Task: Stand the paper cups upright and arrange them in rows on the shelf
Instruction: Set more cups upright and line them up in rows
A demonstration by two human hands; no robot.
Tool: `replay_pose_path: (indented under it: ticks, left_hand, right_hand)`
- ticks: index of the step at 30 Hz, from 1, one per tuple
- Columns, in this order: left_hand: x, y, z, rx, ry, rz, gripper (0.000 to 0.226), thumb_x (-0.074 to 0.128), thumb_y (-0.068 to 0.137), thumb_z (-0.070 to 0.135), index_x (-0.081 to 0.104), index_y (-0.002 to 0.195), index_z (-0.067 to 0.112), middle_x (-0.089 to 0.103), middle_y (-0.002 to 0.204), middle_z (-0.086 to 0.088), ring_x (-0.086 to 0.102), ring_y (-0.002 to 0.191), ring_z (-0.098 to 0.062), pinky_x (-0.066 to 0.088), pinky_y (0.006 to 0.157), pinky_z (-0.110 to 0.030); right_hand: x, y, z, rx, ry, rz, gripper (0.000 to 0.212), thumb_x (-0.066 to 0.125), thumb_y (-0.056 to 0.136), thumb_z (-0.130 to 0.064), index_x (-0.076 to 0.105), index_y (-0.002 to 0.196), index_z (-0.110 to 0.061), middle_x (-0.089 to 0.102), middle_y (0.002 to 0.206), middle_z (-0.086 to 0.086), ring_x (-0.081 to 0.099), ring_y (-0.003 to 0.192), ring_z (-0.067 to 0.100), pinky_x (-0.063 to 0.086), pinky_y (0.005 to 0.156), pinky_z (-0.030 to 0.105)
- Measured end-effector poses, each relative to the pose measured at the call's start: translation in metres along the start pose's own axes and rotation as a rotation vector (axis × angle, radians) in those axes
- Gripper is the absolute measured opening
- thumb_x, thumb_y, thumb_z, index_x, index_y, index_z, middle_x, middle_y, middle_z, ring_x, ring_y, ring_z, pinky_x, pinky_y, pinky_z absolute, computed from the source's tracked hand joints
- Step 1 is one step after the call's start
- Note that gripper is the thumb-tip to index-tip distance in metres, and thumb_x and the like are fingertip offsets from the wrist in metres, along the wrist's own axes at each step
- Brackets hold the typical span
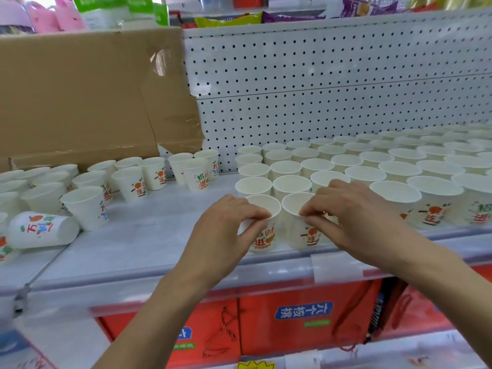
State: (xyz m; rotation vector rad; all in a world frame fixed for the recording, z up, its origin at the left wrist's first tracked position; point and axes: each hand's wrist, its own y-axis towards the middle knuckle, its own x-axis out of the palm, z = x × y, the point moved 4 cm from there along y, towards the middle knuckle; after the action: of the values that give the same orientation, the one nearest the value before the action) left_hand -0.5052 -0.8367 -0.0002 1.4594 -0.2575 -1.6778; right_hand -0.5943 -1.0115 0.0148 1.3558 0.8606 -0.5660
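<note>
White paper cups (262, 209), "招财进" lettering (200, 181)

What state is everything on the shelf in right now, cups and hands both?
Left hand: pinches rim of left front cup, upright.
Right hand: pinches rim of right front cup, upright.
Rows of cups: upright, packed at right.
Loose cups: upright, scattered at left.
Fallen cup: on its side, far left.
Cardboard box: standing behind loose cups.

The far cup rows (452, 137) blur, cut off by the right edge.
</note>
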Motion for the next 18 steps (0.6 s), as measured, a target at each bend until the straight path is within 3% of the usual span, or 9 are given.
replay_pose_path:
  ticks: [10, 18]
  left_hand:
    - [0.0047, -0.001, 0.0062, -0.06, 0.011, 0.033, 0.015, 0.073, 0.084, 0.021, 0.075, 0.099, 0.023, 0.07, 0.09, 0.012, 0.056, 0.085, -0.008, 0.047, 0.074, -0.025]
    - [0.0078, -0.0028, 0.0076, -0.06, 0.017, 0.059, 0.016, 0.067, 0.086, 0.029, 0.074, 0.1, 0.025, 0.069, 0.092, 0.014, 0.055, 0.086, -0.006, 0.052, 0.074, -0.033]
  right_hand:
    - [-0.0002, 0.0012, 0.0073, -0.01, -0.031, -0.023, 0.011, 0.058, 0.084, -0.031, 0.068, 0.08, -0.03, 0.062, 0.072, -0.014, 0.052, 0.072, 0.017, 0.037, 0.062, 0.032]
    - [-0.0004, -0.0007, 0.0101, -0.011, -0.04, -0.058, 0.022, 0.049, 0.085, -0.043, 0.068, 0.085, -0.032, 0.06, 0.074, -0.016, 0.052, 0.074, 0.014, 0.036, 0.064, 0.031]
